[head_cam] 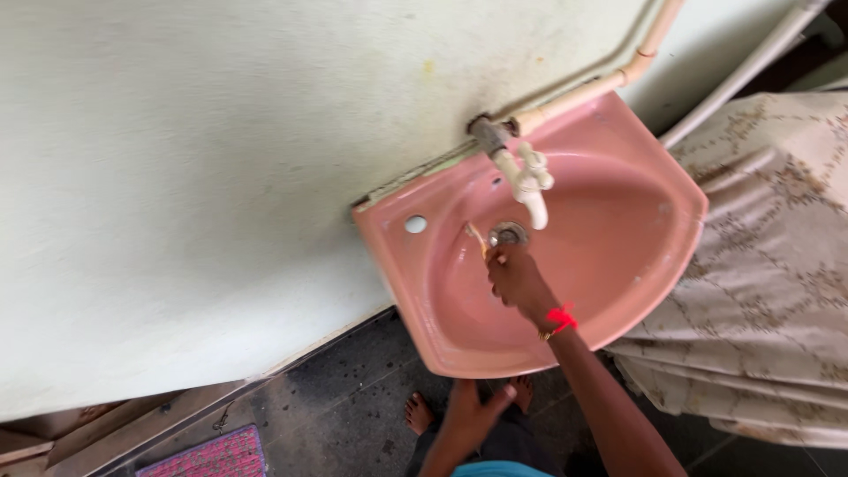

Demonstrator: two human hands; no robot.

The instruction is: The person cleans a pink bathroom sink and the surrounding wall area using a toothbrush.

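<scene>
A pink wall-mounted sink (649, 265) hangs on a pale green wall. A white plastic tap (528, 181) juts over its basin, above the metal drain (508, 233). My right hand (517, 281), with a red thread and a bangle at the wrist, is inside the basin just below the drain. It grips a thin, light-coloured brush-like stick (477, 237) whose tip points up left beside the drain. My left hand (468, 408) hangs below the sink's front rim with its thumb spread, holding nothing; it seems to rest against my leg.
A cream pipe (609, 81) runs along the wall to the tap. A beige patterned cloth (777, 265) drapes at the right, touching the sink's edge. My bare feet (417, 413) stand on dark floor tiles. A pink-red mat (208, 455) lies at the lower left.
</scene>
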